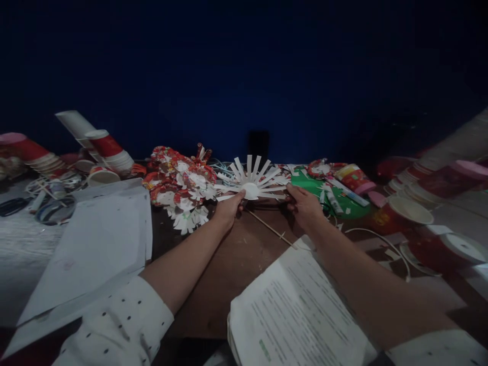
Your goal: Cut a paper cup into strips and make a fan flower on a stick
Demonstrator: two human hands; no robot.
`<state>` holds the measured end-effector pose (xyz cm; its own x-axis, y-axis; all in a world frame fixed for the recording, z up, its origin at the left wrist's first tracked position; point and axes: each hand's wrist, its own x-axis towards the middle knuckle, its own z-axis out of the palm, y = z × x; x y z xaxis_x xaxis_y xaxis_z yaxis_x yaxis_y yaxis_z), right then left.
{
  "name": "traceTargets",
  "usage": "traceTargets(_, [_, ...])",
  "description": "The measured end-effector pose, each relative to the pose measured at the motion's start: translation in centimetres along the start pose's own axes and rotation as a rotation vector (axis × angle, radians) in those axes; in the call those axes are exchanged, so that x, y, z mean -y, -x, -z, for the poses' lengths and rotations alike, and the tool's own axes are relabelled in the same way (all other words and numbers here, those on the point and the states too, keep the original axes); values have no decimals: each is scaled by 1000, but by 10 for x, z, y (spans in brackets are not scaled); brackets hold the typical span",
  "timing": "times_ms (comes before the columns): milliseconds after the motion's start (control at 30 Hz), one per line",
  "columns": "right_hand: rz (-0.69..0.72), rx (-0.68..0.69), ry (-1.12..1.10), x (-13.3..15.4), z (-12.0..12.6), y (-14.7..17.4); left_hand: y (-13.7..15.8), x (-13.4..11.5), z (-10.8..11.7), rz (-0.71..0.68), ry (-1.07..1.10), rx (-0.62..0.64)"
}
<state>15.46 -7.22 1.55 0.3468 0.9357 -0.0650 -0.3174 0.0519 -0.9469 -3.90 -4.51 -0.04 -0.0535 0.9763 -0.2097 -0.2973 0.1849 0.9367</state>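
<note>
A white paper cup cut into strips [250, 191] is spread out like a flower, with its round base in the middle and the strips fanned outward. My left hand [230, 207] pinches it beside the base, thumb on top. At the other side, the fingers of my right hand [305, 204] are closed on the tip of one strip. Below the cut cup a thin wooden stick [270, 227] lies slanting on the brown table [217, 274]. A heap of red and white cut paper cups [183, 183] is to the left of my left hand.
Printed paper sheets [293, 310] lie near me, under my right forearm. To the left is a large white board [95, 239], with stacked cups [109, 150] behind it. A green sheet [310, 185] carries tubes; more red cups [438, 188] lie at the right.
</note>
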Motion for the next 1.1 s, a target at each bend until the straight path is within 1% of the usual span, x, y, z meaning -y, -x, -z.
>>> traceTargets(133, [17,6,43,0,0,0,0,0,0,17,16,7])
traceTargets(233, [33,17,68,-1,1,-2,-1,1,0,-12,14,21])
traceTargets(367, [50,-30,106,-4,3,-7,-2,2,1,-43,-10,17])
traceTargets(467, [66,-52,122,-6,5,-10,-1,2,1,-34,-17,20])
traceTargets(567, [59,-38,117,-6,5,-10,-2,3,2,-19,-29,26])
traceTargets(767, [50,-46,64,2,4,-5,-7,6,2,-60,-16,28])
traceTargets(900, [62,-40,183,7,5,-3,-9,9,3,-94,-44,57])
traceTargets(967, [94,-41,234,6,6,-3,-9,11,4,-111,-58,62])
traceTargets(1100, [162,-39,269,1,8,-7,-10,13,5,-118,-83,56])
